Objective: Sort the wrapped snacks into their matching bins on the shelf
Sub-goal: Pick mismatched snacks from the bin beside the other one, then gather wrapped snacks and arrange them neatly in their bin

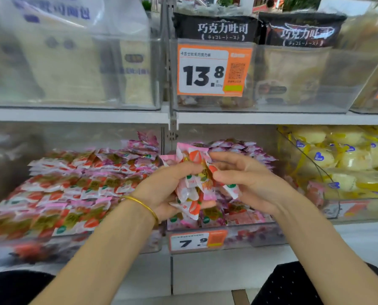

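Fabric, black w/ tiny dots (293, 282), sits nearest, at the bottom edge. Above it I see both bare forearms reaching fwd toward the shelving. Thin gold bangle (143, 205) rings the L wrist.

Left hand (161, 190) is palm-up, fingers curled round a bunch of pink-and-white strawberry-print wrapped snacks (192, 186), gripping it in front of the middle bin. Right hand (249, 179) is just beside it, thumb and forefinger tips at the bunch's right edge, other fingers loosely spread. Motion blur, so I can't tell if it pinches a wrapper or only touches.

Behind the hands, clear plastic middle bin (249, 236) holds purple-pink wrapped pcs (245, 148) at the back and strawberry-print ones nearer the front. White-and-orange 7.9 price tag (190, 242) is on its front wall. Clear left bin (117, 243) is piled w/ rows of strawberry-print packs (73, 190). Clear right bin (359, 210) holds yellow-wrapped pale cakes (342, 155) w/ blue heart marks.

Farther up, white shelf board (73, 115) runs across. On the upper level: orange-bordered 13.8 price tag (205, 71), black choc-toast bags (218, 28) behind it, pale bread bags (62, 62) at left, blurred.
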A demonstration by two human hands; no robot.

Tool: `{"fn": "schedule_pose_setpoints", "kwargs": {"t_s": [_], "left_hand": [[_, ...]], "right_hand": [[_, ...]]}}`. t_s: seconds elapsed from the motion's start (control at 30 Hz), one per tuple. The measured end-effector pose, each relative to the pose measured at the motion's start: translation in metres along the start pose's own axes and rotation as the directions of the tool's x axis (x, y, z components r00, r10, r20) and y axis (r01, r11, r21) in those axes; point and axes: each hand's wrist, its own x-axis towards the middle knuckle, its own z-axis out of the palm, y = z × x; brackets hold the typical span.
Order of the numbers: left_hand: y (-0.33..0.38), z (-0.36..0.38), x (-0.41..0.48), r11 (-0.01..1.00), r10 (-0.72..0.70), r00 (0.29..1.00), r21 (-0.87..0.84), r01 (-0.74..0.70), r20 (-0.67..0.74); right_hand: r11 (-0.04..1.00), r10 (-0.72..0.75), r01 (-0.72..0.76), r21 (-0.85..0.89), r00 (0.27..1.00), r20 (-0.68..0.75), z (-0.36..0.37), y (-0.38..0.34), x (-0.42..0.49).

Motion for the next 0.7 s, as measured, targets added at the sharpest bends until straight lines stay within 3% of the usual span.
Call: {"fn": "schedule_pose_setpoints", "kwargs": {"t_s": [0.17,0.3,0.4,0.57,0.7], "left_hand": [[0.014,-0.048,-0.041,0.996,0.093,0.993,-0.002,-0.094,-0.069],[0.03,-0.089,-0.063,0.982,0.179,0.967,-0.034,-0.188,-0.182],[0.037,-0.122,-0.066,0.975,0.209,0.945,-0.022,-0.221,-0.251],[0.049,-0.169,-0.071,0.973,0.221,0.888,0.026,-0.231,-0.403],[0.069,-0.209,-0.084,0.939,0.318,0.743,0.091,-0.331,-0.588]], "right_hand": [[0.956,-0.033,0.043,-0.289,0.999,0.039,0.07,-0.006,0.026],[0.843,-0.13,0.126,-0.524,0.991,0.028,0.119,-0.009,0.052],[0.857,-0.145,0.129,-0.498,0.989,0.007,0.151,-0.003,0.074],[0.948,-0.021,0.007,-0.318,0.999,-0.04,0.188,0.014,0.112],[0.966,0.03,-0.051,-0.253,0.996,-0.086,0.202,0.02,0.142]]}}
